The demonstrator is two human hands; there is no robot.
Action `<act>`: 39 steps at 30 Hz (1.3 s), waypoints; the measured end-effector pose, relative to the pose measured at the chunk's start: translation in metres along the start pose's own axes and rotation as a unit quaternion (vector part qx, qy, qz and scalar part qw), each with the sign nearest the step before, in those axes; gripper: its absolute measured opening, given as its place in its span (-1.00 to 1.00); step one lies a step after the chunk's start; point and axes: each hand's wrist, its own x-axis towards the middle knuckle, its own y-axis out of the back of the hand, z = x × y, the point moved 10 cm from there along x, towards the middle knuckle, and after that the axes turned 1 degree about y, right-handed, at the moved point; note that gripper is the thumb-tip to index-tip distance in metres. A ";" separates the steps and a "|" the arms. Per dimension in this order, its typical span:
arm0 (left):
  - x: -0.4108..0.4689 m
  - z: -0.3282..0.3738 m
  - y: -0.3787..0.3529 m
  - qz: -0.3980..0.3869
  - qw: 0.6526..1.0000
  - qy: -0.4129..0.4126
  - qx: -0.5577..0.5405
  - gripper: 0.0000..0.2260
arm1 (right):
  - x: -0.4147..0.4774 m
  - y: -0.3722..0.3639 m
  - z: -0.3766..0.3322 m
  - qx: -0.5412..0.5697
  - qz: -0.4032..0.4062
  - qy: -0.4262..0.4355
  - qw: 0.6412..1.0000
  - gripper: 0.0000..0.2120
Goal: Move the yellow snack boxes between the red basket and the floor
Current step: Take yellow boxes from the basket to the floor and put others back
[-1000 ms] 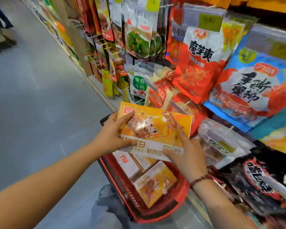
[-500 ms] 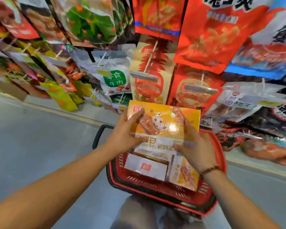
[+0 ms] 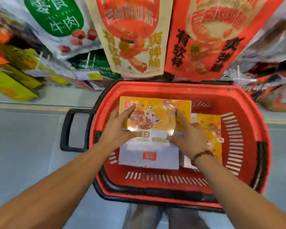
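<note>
Yellow snack box (image 3: 157,111) has been lowered into the red basket (image 3: 172,87), onto the other boxes (image 3: 149,160), still gripped at both side edges by the left hand (image 3: 118,131) and right hand (image 3: 189,140). Guess it's being loaded, not unloaded.

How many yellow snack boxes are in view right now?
3. The top box, gripped by the left hand and right hand over the red basket; a white-sided box beneath; a box at right. More may hide underneath.
</note>
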 end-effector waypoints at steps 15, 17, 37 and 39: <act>0.017 -0.057 -0.039 -0.030 0.999 0.022 0.038 -0.15 | 0.023 -0.051 0.032 -0.026 -0.005 -0.058 0.998 -0.14; 0.016 -0.050 -0.036 -0.025 0.999 0.025 0.038 -0.18 | 0.022 -0.049 0.033 -0.012 -0.010 -0.062 0.998 -0.19; -0.123 0.327 0.087 0.016 0.958 -0.257 -0.124 -0.38 | -0.228 0.284 -0.021 0.272 0.395 0.002 0.878 -0.57; -0.138 0.361 0.081 -0.003 0.948 -0.269 -0.173 -0.39 | -0.259 0.310 -0.020 0.282 0.423 0.018 0.861 -0.54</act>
